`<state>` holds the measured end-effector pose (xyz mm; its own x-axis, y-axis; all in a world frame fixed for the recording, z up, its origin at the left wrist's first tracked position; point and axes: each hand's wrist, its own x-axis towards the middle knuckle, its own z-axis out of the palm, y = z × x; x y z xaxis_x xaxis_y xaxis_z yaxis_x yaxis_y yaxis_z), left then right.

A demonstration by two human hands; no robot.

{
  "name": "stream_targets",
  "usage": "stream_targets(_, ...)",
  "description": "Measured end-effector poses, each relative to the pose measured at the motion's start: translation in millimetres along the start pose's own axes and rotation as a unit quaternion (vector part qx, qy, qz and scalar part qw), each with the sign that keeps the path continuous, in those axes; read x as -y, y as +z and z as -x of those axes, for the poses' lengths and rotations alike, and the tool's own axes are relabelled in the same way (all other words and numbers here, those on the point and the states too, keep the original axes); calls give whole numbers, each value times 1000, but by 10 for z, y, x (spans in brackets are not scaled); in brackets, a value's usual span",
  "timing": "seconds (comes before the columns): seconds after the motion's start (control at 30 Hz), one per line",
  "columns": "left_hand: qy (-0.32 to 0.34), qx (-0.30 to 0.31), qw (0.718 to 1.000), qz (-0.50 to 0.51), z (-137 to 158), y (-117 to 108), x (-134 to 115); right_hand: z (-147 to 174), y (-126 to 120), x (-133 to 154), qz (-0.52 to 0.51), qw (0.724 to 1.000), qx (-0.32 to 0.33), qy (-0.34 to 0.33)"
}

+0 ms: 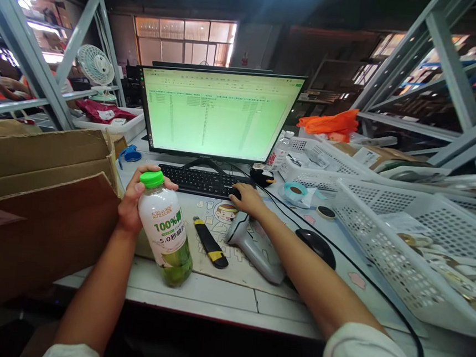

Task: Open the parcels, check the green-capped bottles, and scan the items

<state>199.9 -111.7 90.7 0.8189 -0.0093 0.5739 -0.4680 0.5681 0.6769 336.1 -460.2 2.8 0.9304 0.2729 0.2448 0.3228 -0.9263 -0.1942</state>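
Observation:
My left hand (131,201) grips the neck of a clear plastic bottle (164,233) just below its green cap, the thumb at the near side and fingers behind. The bottle leans slightly and has a white printed label, with green near its bottom. My right hand (247,197) rests palm down on the right end of a black keyboard (196,181), its fingers bent over the keys and holding nothing. Between my arms lie a black and yellow utility knife (210,243) and a grey barcode scanner (252,249). A lit monitor (220,116) showing a spreadsheet stands behind the keyboard.
At left stands an open cardboard box (42,228). White perforated baskets (381,257) fill the right side. A black mouse (316,247), a blue tape roll (295,191) and a cable (362,278) lie right of my forearm. Metal shelf frames (25,43) rise at both sides.

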Motion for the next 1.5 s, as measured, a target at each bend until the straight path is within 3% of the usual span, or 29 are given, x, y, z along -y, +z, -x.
stream_targets(0.2, -11, 6, 1000, -2, 8, -28, -1, -500, 135, 258, 5, 999, 34, -16)
stream_targets(0.37, -13, 13, 1000, 4, 13, -50, 1, -499, 6, 291, 13, 999, 47, -9)
stream_targets(0.5, -24, 11, 1000, 11, 23, -56, 10, -45, -375, 99, 18, 1000, -18, -5)
stream_targets(0.63, -19, 10, 1000, 16, 28, -72, 33, 851, -710, -376, 32, 997, -63, 32)
stream_targets(0.77, -16, 14, 1000, 18, 20, -84, 49, 1734, -647, -912, 62, 986, -117, 97)
stream_targets(0.87, -15, 19, 999, 22, 15, -76, 50, 2087, -418, -1135, 50, 982, -137, 116)
stream_targets(1.07, -15, 35, 999, 26, 6, -80, 71, 2168, -160, -1228, 65, 973, -184, 127)
stream_targets(1.37, -27, 75, 996, 39, 20, -27, 61, 2137, -217, -1194, 4, 975, -177, 132)
stream_targets(1.5, -39, 75, 995, 50, 27, -1, 49, 2126, -276, -1149, 11, 979, -138, 151)
